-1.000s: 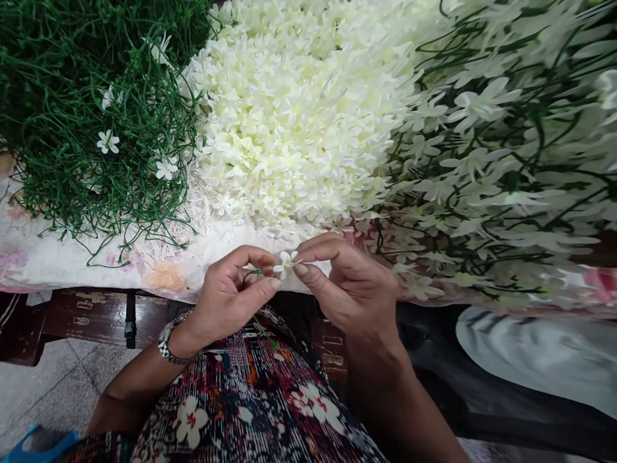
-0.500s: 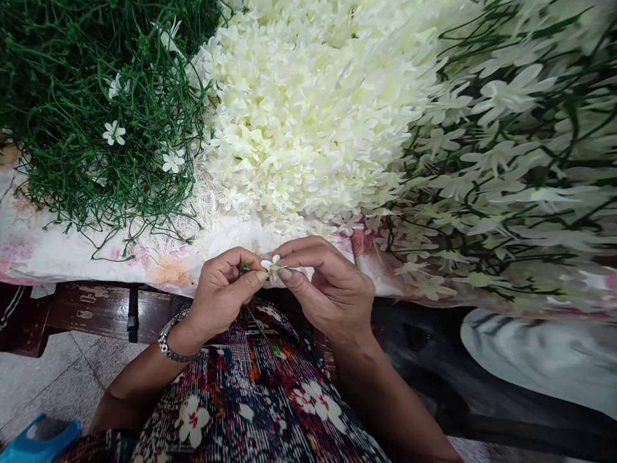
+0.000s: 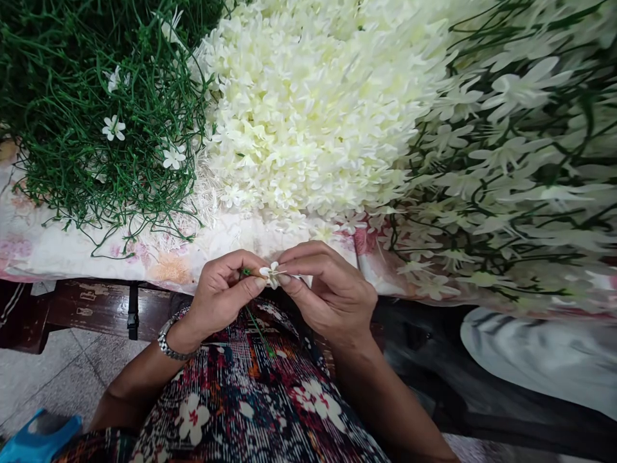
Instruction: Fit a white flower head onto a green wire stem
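A left hand (image 3: 226, 289) and a right hand (image 3: 332, 292) meet at the near edge of a cloth-covered surface (image 3: 231, 235), a small white flower (image 3: 268, 276) between their fingertips. Over the past second the pair has shifted slightly to the left, and the flower remains in the fingers; the close fingerwork appears to be continuing on the same bloom.

The left hand is curled, thumb and forefinger closed at the flower's base, with a thin green stem (image 3: 258, 331) hanging beneath. The right hand is nearly closed, its thumb and fingertips pinched at the fine pale threads of the flower's centre.

The petals look like soft fabric, rounded at the tips; the stem, smooth and bendy, looks like plastic. Beyond the hands lie a wiry tangle of green stems (image 3: 106, 186), dotted with a few blossoms, a dense heap of creamy petals (image 3: 308, 128), and, at right, a spread of white flowers on stems (image 3: 506, 154). Fine, straw-like threads (image 3: 209, 180) lie between tangle and heap.
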A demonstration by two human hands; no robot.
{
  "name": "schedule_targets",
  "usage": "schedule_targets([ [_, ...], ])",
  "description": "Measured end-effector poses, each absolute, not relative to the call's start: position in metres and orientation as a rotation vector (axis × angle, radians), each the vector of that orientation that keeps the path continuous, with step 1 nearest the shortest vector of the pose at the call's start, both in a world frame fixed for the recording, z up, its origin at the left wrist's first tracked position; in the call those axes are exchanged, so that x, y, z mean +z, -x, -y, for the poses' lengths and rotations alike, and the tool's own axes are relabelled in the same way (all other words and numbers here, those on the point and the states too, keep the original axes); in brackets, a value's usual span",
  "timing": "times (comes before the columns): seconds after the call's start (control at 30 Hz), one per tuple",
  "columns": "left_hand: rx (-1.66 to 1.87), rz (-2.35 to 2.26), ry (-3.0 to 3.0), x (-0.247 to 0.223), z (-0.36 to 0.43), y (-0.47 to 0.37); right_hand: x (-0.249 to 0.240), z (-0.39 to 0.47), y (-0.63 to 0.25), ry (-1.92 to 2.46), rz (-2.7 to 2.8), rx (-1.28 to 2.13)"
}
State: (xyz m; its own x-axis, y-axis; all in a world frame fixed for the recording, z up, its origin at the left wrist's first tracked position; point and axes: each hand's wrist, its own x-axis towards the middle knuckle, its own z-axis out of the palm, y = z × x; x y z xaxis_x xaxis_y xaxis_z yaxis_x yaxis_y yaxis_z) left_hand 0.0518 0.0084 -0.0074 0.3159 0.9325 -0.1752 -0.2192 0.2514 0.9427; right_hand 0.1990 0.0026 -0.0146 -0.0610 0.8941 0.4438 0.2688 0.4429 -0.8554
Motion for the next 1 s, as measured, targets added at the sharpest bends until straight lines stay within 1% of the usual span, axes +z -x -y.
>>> schedule_targets([
  [0.23, 0.986, -0.855, -1.06, -0.0058, -0.0086, -0.0516, -0.0149, -0.001, -0.2023, 1.04, 1.752, 0.514],
  [0.63, 0.99, -0.922, -1.103, -0.01, -0.0064, -0.0515, -0.0218, -0.0013, -0.1985, 1.068, 1.903, 0.096],
  [0.7, 0.993, -0.937, -1.124, -0.009, -0.0065, -0.0516, -0.0213, -0.0014, -0.1991, 1.056, 1.917, 0.143],
  [0.87, 0.984, -0.909, -1.076, -0.0072, -0.0048, -0.0511, -0.0158, 0.0004, -0.1991, 1.053, 1.778, 0.494],
  [1.0, 0.96, -0.868, -0.95, -0.0082, -0.0047, -0.0515, -0.0135, 0.0025, -0.1973, 1.029, 1.664, 0.599],
])
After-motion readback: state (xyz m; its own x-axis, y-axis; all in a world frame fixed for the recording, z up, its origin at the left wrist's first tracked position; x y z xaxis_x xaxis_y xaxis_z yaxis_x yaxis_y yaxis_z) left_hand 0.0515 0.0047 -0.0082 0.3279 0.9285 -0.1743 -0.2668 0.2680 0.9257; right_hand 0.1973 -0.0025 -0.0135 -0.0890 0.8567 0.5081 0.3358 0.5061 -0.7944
